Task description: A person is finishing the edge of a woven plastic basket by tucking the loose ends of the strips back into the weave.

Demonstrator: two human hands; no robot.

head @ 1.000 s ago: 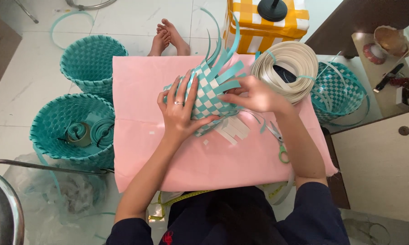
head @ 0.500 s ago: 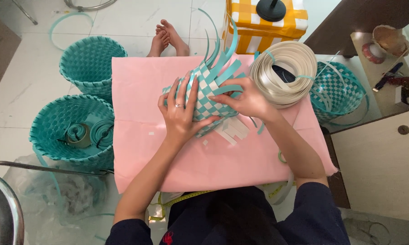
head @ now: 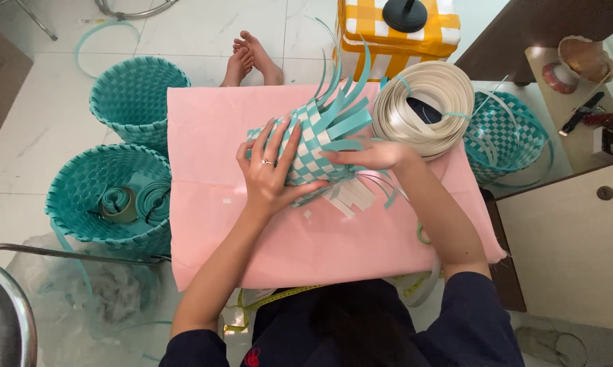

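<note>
A half-woven teal and white basket (head: pixel 314 139) lies on its side on a pink cloth-covered table (head: pixel 218 129), its loose teal strips fanning up and right. My left hand (head: pixel 271 170) lies flat over the woven body, fingers spread, pressing it down. My right hand (head: pixel 369 156) sits at the basket's right edge, fingers pinched on the loose strips there. White strip ends (head: pixel 347 197) stick out below the basket.
A coil of white strip (head: pixel 422 109) rests at the table's right. Two teal baskets (head: pixel 133 95) (head: pixel 109 197) stand on the floor left, a checked one (head: pixel 507 136) right, a yellow checked box (head: pixel 395 30) behind. Bare feet (head: pixel 252 61) show beyond the table.
My right hand has slid left and down along the basket's right edge. The basket has turned slightly under my left hand, which has stayed on top.
</note>
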